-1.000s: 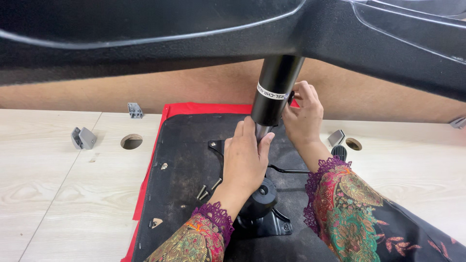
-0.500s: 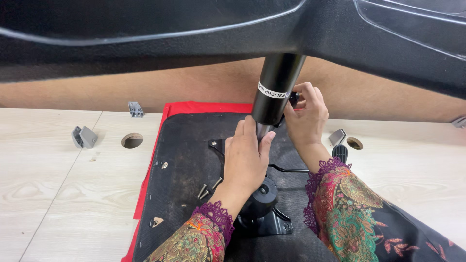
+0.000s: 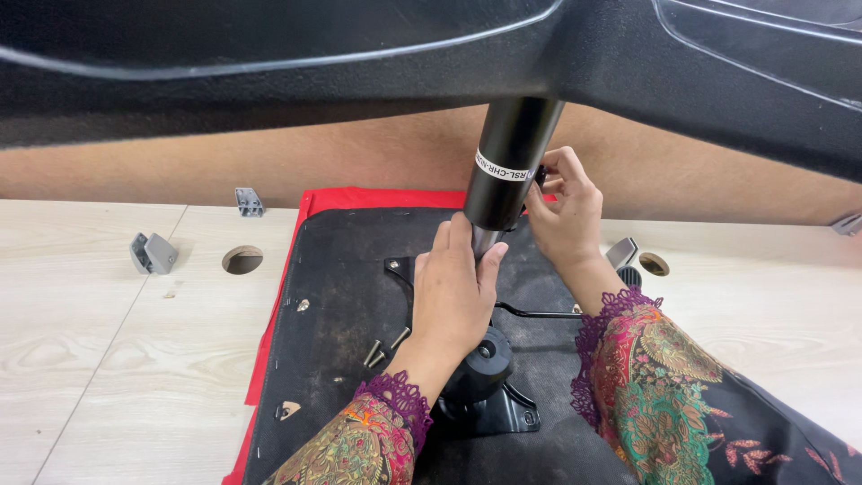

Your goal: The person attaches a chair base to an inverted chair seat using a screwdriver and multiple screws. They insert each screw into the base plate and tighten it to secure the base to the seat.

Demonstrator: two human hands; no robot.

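On the black fabric underside of the upturned chair seat point(image 3: 341, 296), edged in red, my left hand point(image 3: 456, 292) has its fingers wrapped around the slim metal lower end of the glossy black gas-lift cylinder point(image 3: 508, 162), which stands upright from the black metal tilt mechanism point(image 3: 489, 395). My right hand point(image 3: 564, 211) rests against the cylinder's right side, fingers curled at its white label band; what they pinch I cannot tell. Two loose steel bolts point(image 3: 384, 346) lie just left of my wrist. A grey plastic bracket point(image 3: 153, 253) sits well apart on the pale wooden table point(image 3: 108, 359).
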